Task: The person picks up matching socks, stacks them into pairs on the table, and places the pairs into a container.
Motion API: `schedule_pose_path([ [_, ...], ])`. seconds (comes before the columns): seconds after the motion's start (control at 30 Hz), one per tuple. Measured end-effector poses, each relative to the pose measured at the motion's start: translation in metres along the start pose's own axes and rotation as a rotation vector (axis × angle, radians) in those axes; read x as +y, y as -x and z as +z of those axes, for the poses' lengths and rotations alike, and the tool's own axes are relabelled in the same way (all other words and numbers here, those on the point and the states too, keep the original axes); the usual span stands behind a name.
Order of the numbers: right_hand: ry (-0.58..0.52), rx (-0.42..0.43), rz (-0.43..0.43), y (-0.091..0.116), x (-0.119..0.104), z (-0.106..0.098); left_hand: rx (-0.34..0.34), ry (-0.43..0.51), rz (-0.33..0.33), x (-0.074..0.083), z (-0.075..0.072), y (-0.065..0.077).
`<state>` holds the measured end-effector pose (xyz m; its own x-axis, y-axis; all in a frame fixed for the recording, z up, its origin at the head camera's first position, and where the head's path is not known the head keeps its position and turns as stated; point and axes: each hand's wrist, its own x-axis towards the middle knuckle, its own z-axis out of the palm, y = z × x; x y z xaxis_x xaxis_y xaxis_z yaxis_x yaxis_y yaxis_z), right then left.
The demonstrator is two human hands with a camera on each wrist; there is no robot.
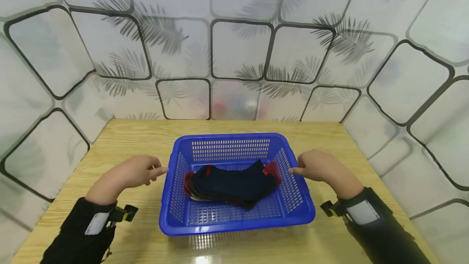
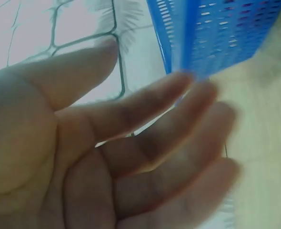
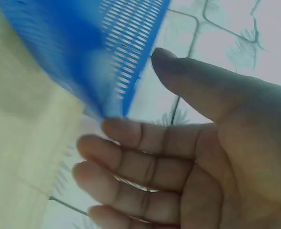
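A blue plastic basket (image 1: 239, 227) with slotted walls stands on the wooden table. Several dark socks (image 1: 234, 182) lie stacked inside it, with maroon ones showing at both ends of the pile. My left hand (image 1: 139, 171) is just beside the basket's left rim, its fingers loosely bent and holding nothing. At the right rim is my right hand (image 1: 318, 167), with the thumb over the edge in the head view. The right wrist view shows its fingers (image 3: 145, 167) spread from the thumb; whether they touch the basket (image 3: 126, 43) I cannot tell.
The light wooden tabletop (image 1: 135, 137) extends around the basket. Patterned pale curtains or sheets (image 1: 238, 48) enclose the back and both sides. Dark sleeves with strapped-on wrist cameras (image 1: 126, 214) cover both forearms.
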<state>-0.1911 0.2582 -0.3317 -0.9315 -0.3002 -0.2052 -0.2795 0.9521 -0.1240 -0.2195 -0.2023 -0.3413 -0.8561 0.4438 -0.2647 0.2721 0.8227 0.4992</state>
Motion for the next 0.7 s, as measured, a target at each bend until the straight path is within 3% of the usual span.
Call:
schedule_pose_path([
  [0.1, -0.002, -0.051, 0.045, 0.013, 0.004, 0.013, -0.089, 0.069, -0.019, -0.01, 0.014, 0.01],
  [0.17, -0.008, -0.07, 0.065, 0.017, 0.003, 0.017, -0.114, 0.108, -0.007, -0.01, 0.022, 0.012],
  [0.33, -0.028, -0.133, 0.079, 0.016, 0.001, 0.017, -0.104, 0.126, 0.035, -0.002, 0.035, 0.006],
  [0.5, -0.048, -0.163, 0.086, 0.002, 0.003, 0.012, -0.085, 0.172, -0.026, 0.003, 0.029, -0.012],
  [0.7, 0.023, -0.023, 0.162, -0.037, 0.011, 0.016, -0.022, 0.365, -0.076, -0.004, 0.031, -0.053],
])
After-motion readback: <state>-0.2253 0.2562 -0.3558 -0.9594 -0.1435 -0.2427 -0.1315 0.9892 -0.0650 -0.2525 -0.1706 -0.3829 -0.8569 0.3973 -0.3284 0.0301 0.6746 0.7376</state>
